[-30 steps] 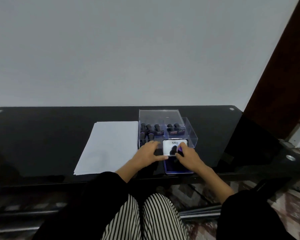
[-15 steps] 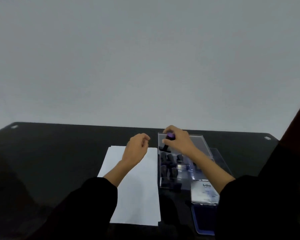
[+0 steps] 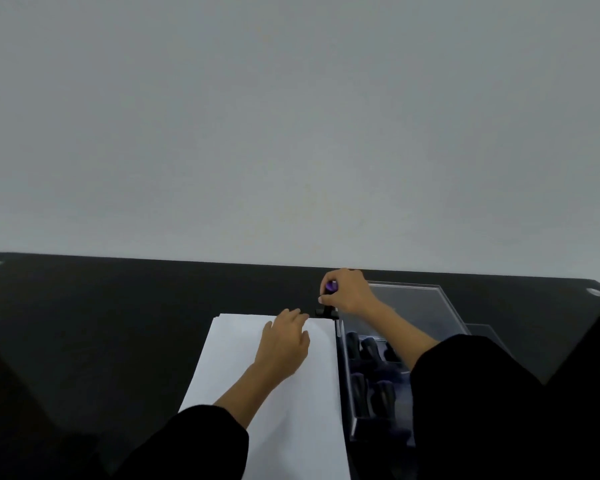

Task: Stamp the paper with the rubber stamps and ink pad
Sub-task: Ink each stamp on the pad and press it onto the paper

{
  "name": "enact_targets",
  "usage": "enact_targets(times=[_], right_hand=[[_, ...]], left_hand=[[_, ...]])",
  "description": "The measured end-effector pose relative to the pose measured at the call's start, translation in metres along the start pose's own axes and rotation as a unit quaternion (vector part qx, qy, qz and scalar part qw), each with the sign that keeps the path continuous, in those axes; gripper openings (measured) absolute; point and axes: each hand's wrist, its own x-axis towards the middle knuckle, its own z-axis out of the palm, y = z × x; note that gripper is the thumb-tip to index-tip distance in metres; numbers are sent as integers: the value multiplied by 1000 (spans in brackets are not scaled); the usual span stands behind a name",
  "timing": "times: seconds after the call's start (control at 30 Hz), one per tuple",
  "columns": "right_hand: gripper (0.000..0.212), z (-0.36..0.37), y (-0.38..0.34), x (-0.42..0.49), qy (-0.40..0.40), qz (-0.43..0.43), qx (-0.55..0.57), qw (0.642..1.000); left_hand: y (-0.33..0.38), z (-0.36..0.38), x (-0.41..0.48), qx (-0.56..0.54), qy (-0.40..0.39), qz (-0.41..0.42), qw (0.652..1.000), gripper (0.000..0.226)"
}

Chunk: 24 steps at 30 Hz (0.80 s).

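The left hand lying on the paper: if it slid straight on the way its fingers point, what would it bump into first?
Probably the black base of the stamp that the right hand holds, just past the left hand fingertips; depth is unclear.

No text, labels, numbers — none readable

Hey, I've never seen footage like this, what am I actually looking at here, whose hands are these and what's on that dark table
No machine here: a person wears a camera on the head, so you look down along their own arms. The left hand lies flat on a white sheet of paper, steadying it. The right hand grips a rubber stamp with a purple-topped handle at the paper's far right corner. Right of the paper stands a clear plastic box holding more dark stamps. Everything sits on a black table against a plain wall.
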Motion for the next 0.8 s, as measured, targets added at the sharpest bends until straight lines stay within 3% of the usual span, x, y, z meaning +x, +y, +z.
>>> enact_targets(times=[0.27,0.8], right_hand=[[15,18,6,11,-26,-2,-47,999],[14,36,9,12,-6,0,-79,997]], left_hand=[[-2,27,4,75,-19,-17,997,56],[-4,38,-1,93,0,-20,995,57]])
